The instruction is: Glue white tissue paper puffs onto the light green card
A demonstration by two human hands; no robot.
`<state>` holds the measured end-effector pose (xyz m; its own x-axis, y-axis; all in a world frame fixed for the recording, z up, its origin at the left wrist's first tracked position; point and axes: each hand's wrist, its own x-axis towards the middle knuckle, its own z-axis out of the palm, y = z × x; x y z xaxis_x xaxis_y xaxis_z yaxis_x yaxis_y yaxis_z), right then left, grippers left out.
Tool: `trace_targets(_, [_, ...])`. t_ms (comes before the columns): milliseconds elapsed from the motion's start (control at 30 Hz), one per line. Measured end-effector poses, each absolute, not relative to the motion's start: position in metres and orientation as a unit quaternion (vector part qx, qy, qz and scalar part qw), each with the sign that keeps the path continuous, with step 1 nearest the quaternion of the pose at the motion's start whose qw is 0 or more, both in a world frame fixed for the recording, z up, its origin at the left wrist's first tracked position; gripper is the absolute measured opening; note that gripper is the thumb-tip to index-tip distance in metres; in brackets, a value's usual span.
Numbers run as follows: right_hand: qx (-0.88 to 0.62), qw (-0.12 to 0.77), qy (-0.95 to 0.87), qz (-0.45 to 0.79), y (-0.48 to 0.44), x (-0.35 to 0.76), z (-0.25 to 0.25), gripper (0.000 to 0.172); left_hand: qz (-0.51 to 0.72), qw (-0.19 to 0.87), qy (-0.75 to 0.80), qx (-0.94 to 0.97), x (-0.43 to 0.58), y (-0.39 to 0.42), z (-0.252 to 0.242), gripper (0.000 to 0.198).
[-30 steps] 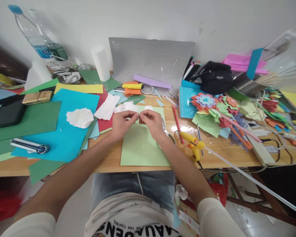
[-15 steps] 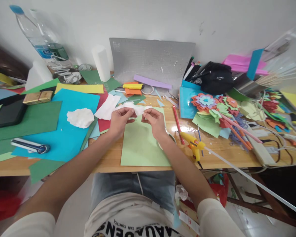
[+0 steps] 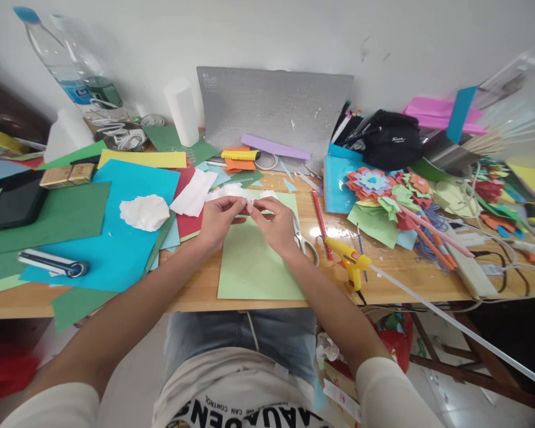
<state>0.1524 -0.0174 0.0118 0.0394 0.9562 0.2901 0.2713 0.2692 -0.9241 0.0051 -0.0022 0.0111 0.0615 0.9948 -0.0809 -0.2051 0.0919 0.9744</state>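
Over a light green sheet of paper (image 3: 258,270), my left hand (image 3: 217,221) and my right hand (image 3: 277,226) meet fingertip to fingertip. Both are closed in a pinch on a small piece of white tissue paper (image 3: 249,202), mostly hidden by the fingers. Just behind them lies more torn white tissue (image 3: 232,189). A flat white tissue (image 3: 194,193) is left of my left hand, and a crumpled tissue wad (image 3: 145,213) rests farther left on blue paper (image 3: 116,255). Scissors (image 3: 311,249) lie beside my right wrist, partly covered by it.
A yellow glue gun (image 3: 350,255) with a long glue stick and a red pencil-like stick (image 3: 321,226) lie to the right. Paper flowers (image 3: 372,181) are beyond them. At left are a stapler (image 3: 53,263) and a phone (image 3: 15,205). A grey board (image 3: 276,113) leans on the wall.
My hands have come together from a small gap, the right one moving left. The tissue stretched between them is now bunched at the fingertips. More of the scissors shows.
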Motion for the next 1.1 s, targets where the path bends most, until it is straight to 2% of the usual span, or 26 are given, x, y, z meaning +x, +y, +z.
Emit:
trace_targets(367, [-0.517,0.526,-0.574,0.355,-0.013,0.152,0.001,0.031,0.499,0.617,0.437,0.423,0.006,-0.001,0.007,0.034])
trace_targets(533, [-0.526,0.526,-0.583,0.325,-0.015,0.151,0.0,0.031,0.513,0.578,0.421,0.475,0.007,-0.004,0.007,0.043])
trace_targets(700, [-0.532,0.509,-0.61,0.294,-0.014,0.152,-0.002,0.031,0.517,0.55,0.437,0.489,0.007,-0.003,0.006,0.037])
trace_targets(1100, [-0.531,0.511,-0.567,0.369,-0.011,0.156,0.005,0.029,0.512,0.599,0.414,0.456,0.005,0.0,0.008,0.034])
